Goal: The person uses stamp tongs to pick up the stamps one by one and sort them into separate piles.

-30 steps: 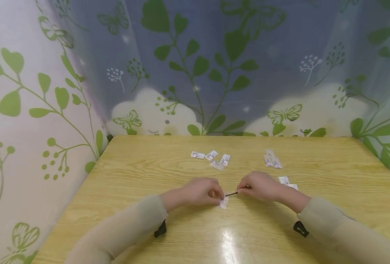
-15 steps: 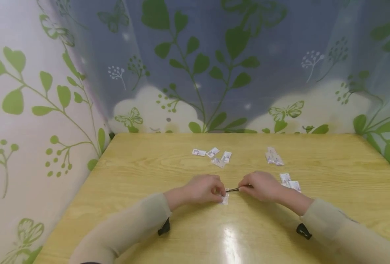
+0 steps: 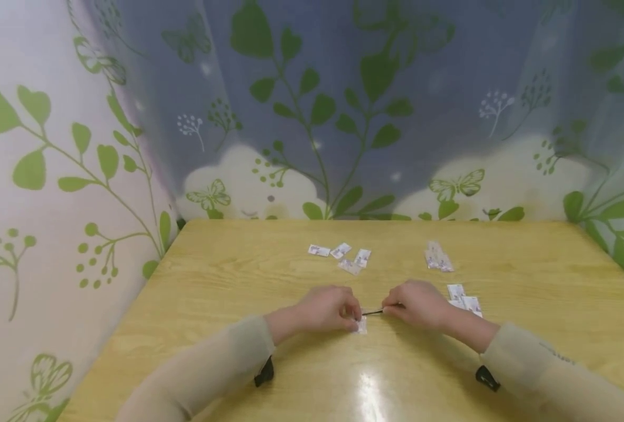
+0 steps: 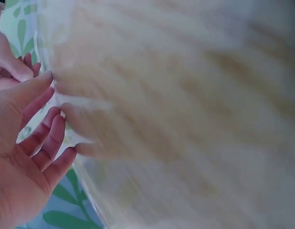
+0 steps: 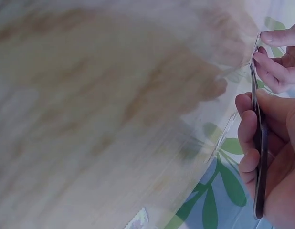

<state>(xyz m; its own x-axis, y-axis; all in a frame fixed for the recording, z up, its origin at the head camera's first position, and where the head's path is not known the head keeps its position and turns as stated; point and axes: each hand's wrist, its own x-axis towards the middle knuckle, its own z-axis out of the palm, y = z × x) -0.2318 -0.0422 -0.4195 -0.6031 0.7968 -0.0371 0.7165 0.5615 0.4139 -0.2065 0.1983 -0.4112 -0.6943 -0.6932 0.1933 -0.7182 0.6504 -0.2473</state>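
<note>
In the head view my right hand (image 3: pixel 419 305) grips dark metal tweezers (image 3: pixel 373 312). Their tips point left toward a small clear packet (image 3: pixel 362 325) with faint print. My left hand (image 3: pixel 328 309) pinches this packet at the table, and its fingers hide part of it. The right wrist view shows the tweezers (image 5: pixel 260 162) lying along my curled right fingers, their tips close to the left fingertips. Whether the tips are inside the packet I cannot tell. In the left wrist view the left hand (image 4: pixel 30 157) has its fingertips at the table surface.
Several small printed packets (image 3: pixel 341 251) lie loosely at the back middle of the wooden table (image 3: pixel 227 275). A clear pile of packets (image 3: pixel 438 258) is at the back right. White printed packets (image 3: pixel 470 303) lie beside the right wrist. A patterned curtain (image 3: pixel 312 117) hangs behind.
Both hands stay nearly in place around the packet. The tweezers have shifted slightly in the right fingers, with their tips still by the left fingertips. The head view has tilted a little.
</note>
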